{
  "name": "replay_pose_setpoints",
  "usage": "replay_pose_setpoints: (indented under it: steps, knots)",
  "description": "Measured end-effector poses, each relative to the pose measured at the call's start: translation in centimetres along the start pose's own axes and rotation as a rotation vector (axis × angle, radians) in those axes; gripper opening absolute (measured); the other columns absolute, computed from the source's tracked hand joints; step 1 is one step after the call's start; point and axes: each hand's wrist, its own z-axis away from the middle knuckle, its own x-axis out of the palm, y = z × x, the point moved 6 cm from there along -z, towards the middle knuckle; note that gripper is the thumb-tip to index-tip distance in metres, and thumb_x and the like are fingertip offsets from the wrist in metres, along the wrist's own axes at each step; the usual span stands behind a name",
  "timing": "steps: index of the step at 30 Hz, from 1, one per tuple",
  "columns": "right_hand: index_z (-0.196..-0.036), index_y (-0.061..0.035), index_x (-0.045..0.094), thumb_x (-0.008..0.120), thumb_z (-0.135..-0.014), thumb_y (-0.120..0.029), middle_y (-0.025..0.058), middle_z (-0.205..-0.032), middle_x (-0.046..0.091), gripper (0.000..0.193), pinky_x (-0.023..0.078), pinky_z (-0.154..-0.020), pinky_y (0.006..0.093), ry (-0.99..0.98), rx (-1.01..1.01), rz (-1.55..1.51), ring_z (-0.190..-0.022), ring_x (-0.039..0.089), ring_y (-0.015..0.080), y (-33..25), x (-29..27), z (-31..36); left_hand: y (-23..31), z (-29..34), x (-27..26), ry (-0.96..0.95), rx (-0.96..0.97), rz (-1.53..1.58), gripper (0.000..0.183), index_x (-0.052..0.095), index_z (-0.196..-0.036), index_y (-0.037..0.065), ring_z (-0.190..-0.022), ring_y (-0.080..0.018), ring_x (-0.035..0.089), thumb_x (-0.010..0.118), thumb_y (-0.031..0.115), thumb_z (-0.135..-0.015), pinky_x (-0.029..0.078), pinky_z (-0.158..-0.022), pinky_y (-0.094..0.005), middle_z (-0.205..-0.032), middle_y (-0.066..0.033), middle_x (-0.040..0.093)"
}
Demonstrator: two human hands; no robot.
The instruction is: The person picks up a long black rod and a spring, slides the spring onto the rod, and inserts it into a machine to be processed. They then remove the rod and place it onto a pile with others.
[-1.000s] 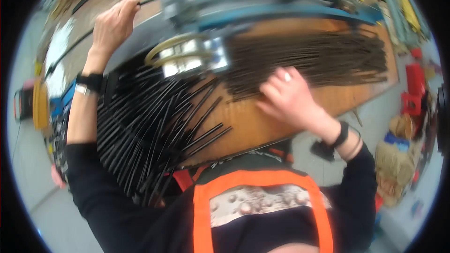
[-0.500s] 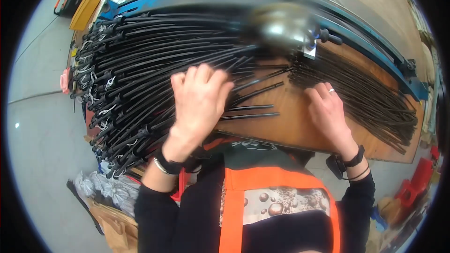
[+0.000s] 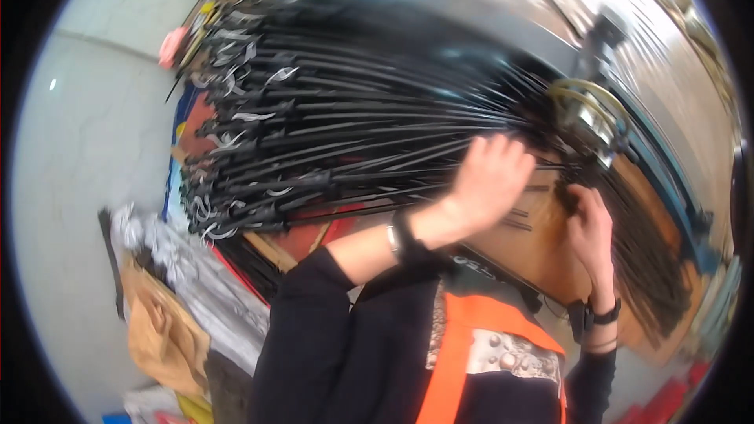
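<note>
A fan of long black cables (image 3: 377,129) with dark end fittings and pale ties spreads over the left of the bench. Over its right end, my left hand (image 3: 491,180) is closed with fingers bent down, and a thin black cable runs out from them towards a metal press-like machine (image 3: 589,122). Below the machine, my right hand (image 3: 591,228) has curled fingers near the ends of a bundle of thin dark rods (image 3: 648,259). What its fingertips hold, if anything, is hidden. Motion blurs parts of the view.
A blue metal rail (image 3: 667,169) runs along the far right side of the wooden bench (image 3: 534,259). Silvery plastic wrapping (image 3: 184,267) and a brown paper bag (image 3: 165,326) lie at lower left. Red things (image 3: 667,400) stand at lower right.
The view has shifted, so the bench and machine sit differently in it. My left hand has moved right along the cables, closer to the machine and my right hand.
</note>
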Motion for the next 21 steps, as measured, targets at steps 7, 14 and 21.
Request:
replay_pose_setpoints:
  steps: [7,14,21]
  knots:
    - [-0.109,-0.0022,0.065,0.06,-0.079,0.001,0.0137,-0.078,0.057,0.031,0.048,-0.063,0.0374,0.069,0.234,-0.125,-0.068,0.058,0.0265,0.1,2.4,1.7,-0.9,2.3,-0.6,-0.021,0.082,0.07,0.028,0.059,-0.103,0.01,-0.084,-0.0211,0.056,0.059,0.013,-0.075,0.049,-0.06,-0.0312,-0.089,-0.0049,0.054]
    - [-0.106,-0.0061,0.066,0.067,-0.086,-0.017,0.0185,-0.083,0.067,0.023,0.054,-0.066,0.0451,0.141,0.035,0.081,-0.075,0.066,0.0399,1.2,-7.4,-3.4,2.4,-7.2,-4.3,-0.31,0.109,0.072,0.027,0.062,-0.114,0.016,-0.073,-0.0252,0.063,0.062,0.025,-0.088,0.054,-0.053,-0.0388,-0.083,-0.0069,0.06]
    - [-0.125,-0.0075,0.062,0.065,-0.09,-0.02,0.0162,-0.084,0.071,0.038,0.056,-0.069,0.0386,0.024,0.259,-0.283,-0.071,0.07,0.0322,3.4,-12.0,-1.2,4.9,-10.8,-7.0,-0.357,0.221,0.103,0.027,0.061,-0.116,0.017,-0.064,-0.0262,0.065,0.06,0.023,-0.09,0.053,-0.05,-0.0394,-0.074,-0.0076,0.061]
